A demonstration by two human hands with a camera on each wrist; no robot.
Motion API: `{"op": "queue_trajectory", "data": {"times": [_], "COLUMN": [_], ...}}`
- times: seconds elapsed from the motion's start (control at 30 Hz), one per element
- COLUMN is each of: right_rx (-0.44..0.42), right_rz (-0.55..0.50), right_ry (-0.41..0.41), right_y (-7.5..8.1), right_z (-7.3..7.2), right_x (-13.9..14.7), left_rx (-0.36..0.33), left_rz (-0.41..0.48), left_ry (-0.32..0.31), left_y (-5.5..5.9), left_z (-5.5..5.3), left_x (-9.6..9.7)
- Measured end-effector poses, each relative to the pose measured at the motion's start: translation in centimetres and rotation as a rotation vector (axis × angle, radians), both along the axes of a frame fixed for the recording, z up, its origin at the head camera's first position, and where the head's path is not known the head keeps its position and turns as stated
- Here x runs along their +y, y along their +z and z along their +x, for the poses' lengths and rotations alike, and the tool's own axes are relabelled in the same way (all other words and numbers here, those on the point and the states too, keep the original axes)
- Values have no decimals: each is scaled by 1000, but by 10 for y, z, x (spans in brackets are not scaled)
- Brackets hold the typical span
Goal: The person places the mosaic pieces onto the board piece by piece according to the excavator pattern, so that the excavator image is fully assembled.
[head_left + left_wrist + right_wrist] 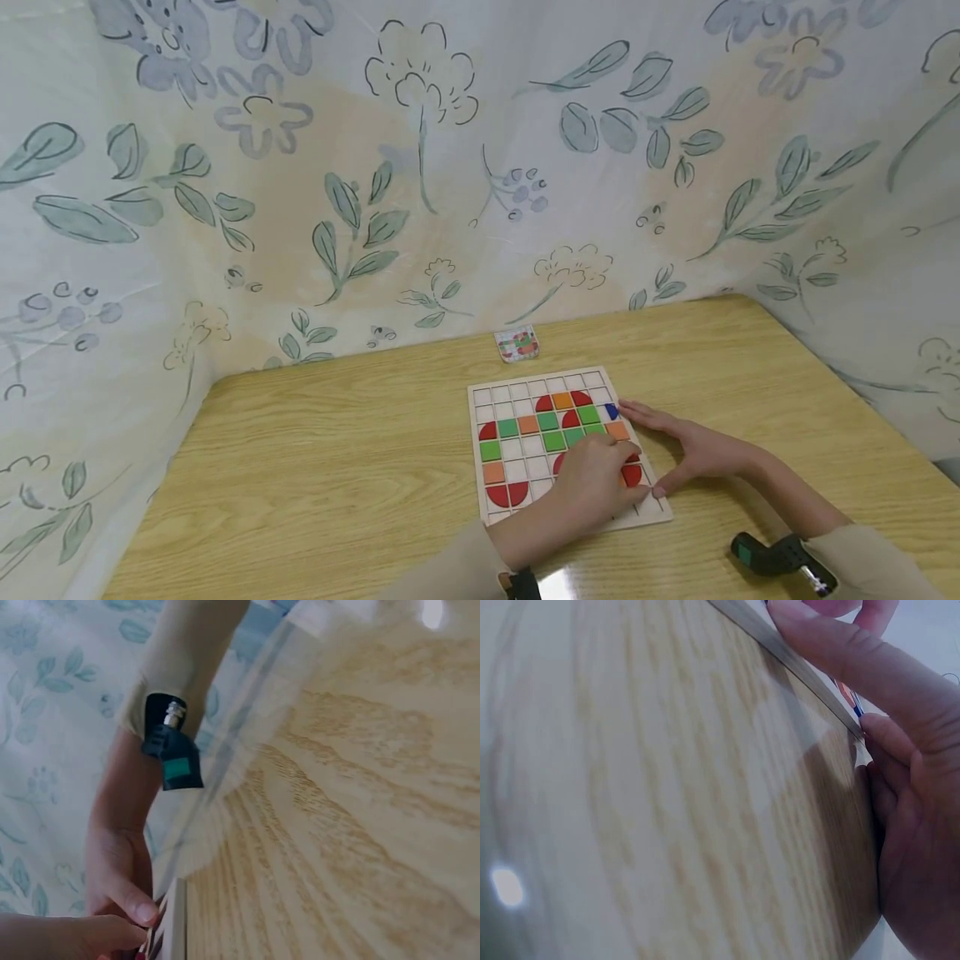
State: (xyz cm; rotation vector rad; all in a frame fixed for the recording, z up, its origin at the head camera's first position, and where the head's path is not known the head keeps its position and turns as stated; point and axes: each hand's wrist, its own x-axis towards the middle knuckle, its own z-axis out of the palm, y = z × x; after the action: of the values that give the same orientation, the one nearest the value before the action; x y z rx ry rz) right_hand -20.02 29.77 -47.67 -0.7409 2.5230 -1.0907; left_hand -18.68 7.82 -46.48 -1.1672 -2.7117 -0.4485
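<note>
A wooden grid board [485, 401] lies on the table, with red rounded pieces [497, 496], green squares [491, 451] and orange squares [493, 472] in its cells. My left hand [592, 475] reaches over the board's lower right part. Its thumb and index finger stand apart around a red piece [632, 475] there, and the other fingertips are hidden. My right hand [708, 450] rests along the right edge, thumb and fingers spread, fingertips near a blue piece [612, 412]. The right wrist view shows the right thumb [847, 652] at the board's edge [795, 664].
A small card [517, 343] with a coloured grid pattern lies behind the board. The wooden table [322, 442] meets a floral cloth [420, 167] at the back and sides. A dark device [780, 554] is strapped to the right wrist.
</note>
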Motion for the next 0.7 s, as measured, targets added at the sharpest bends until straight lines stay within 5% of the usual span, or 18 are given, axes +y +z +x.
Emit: {"op": "queue_trajectory", "data": {"times": [0.43, 0.7], "right_rx": [-4, -20], "right_rz": [-1, -17], "right_ry": [2, -1], "right_y": [0, -1], "right_z": [1, 0], "right_x": [-1, 0], "left_rx": [-41, -5], "left_rz": [33, 37], "left_ry": [-2, -15], "left_y": [-1, -2], "left_z": [0, -1], "left_x": [-1, -1]}}
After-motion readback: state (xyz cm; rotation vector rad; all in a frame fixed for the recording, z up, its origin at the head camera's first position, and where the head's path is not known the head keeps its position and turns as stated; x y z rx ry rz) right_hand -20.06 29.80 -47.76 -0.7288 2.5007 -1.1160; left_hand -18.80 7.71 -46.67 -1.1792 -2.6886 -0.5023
